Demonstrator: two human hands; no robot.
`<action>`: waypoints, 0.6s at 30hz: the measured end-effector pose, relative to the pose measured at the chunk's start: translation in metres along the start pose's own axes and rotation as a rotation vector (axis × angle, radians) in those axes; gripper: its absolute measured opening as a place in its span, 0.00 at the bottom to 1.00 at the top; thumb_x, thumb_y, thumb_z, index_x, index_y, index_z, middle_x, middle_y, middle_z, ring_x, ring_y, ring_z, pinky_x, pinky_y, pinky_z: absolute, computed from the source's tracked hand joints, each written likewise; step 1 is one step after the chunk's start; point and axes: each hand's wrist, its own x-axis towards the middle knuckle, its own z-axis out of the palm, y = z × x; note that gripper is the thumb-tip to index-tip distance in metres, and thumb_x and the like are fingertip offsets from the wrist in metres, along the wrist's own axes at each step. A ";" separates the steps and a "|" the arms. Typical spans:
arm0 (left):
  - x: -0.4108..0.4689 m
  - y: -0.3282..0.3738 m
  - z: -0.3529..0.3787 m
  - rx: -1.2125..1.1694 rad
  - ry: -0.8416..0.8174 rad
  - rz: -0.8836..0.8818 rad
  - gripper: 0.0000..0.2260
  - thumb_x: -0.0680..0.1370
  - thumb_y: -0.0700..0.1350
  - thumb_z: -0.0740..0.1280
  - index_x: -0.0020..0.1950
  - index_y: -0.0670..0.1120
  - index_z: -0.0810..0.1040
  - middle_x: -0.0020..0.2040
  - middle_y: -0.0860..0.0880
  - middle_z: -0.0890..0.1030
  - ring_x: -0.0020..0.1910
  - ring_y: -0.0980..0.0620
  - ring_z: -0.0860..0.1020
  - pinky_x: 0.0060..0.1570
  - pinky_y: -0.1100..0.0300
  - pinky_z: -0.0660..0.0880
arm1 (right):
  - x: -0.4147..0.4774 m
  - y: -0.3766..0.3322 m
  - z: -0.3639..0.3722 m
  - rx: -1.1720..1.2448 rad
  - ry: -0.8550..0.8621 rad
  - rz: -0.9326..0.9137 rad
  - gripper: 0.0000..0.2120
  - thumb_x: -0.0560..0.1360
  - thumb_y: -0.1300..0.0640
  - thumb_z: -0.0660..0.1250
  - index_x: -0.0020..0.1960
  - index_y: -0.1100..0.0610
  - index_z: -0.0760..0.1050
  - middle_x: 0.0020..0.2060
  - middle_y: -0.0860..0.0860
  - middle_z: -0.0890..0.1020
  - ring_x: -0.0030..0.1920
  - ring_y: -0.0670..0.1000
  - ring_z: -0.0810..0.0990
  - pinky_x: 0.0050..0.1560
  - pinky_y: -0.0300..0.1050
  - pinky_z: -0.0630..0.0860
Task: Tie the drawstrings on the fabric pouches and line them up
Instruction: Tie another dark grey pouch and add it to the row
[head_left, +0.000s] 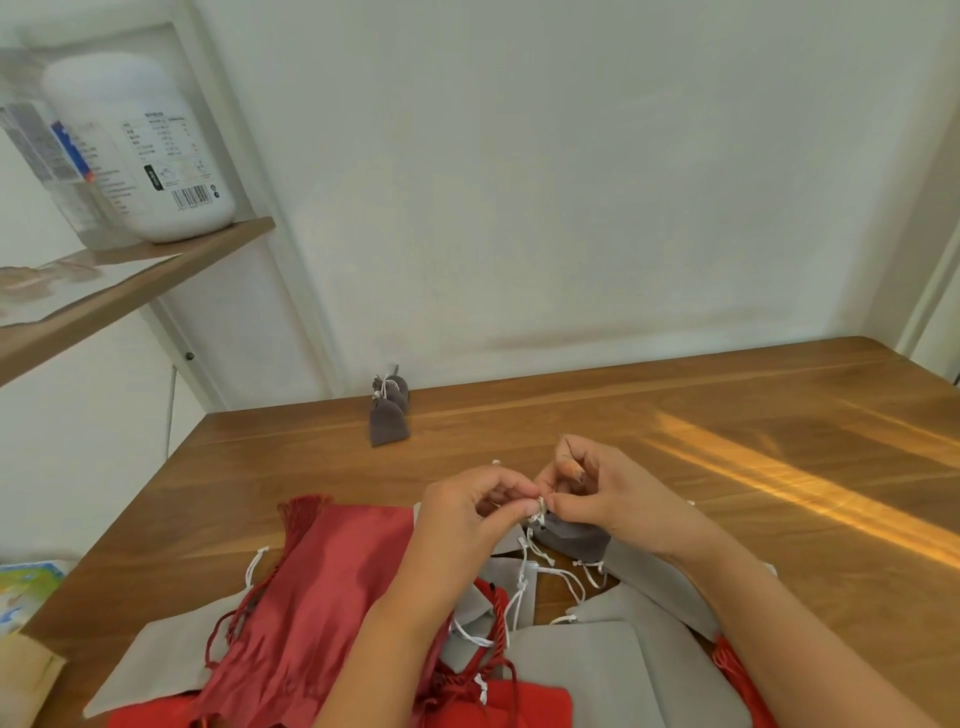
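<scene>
A small dark grey pouch (569, 535) hangs above the table between my hands. My left hand (470, 512) and my right hand (597, 488) both pinch its white drawstring (538, 508) at the pouch's gathered neck. Two dark grey pouches with tied strings (388, 415) stand one behind the other at the table's far edge by the wall. Below my arms lies a heap of loose pouches: a large red one with tassels (322, 587), light grey ones (582, 670) and loose white strings (524, 587).
The wooden table (727, 431) has a band of sunlight across its right side. A shelf (130, 275) at the upper left carries a large white jar (140, 150). A beige item (21, 675) lies at the table's near left corner.
</scene>
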 end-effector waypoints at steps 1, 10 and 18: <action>0.000 -0.001 -0.001 0.014 -0.015 -0.027 0.08 0.72 0.39 0.74 0.43 0.53 0.83 0.39 0.59 0.83 0.39 0.62 0.80 0.43 0.69 0.74 | 0.000 0.001 0.000 -0.007 -0.009 0.007 0.15 0.75 0.73 0.63 0.41 0.57 0.61 0.40 0.60 0.79 0.34 0.56 0.70 0.31 0.38 0.68; 0.004 -0.001 -0.008 0.024 -0.194 -0.081 0.07 0.77 0.38 0.68 0.44 0.49 0.81 0.37 0.53 0.80 0.36 0.60 0.76 0.41 0.65 0.75 | -0.004 -0.002 -0.005 0.008 0.003 0.028 0.16 0.74 0.75 0.60 0.44 0.57 0.60 0.39 0.55 0.77 0.27 0.48 0.65 0.26 0.39 0.60; -0.001 -0.003 -0.025 -0.249 -0.467 -0.157 0.05 0.78 0.42 0.65 0.45 0.43 0.80 0.32 0.52 0.75 0.31 0.58 0.73 0.38 0.67 0.71 | -0.001 -0.004 0.012 -0.404 0.035 -0.135 0.16 0.72 0.69 0.65 0.40 0.54 0.60 0.39 0.57 0.74 0.35 0.49 0.66 0.37 0.39 0.67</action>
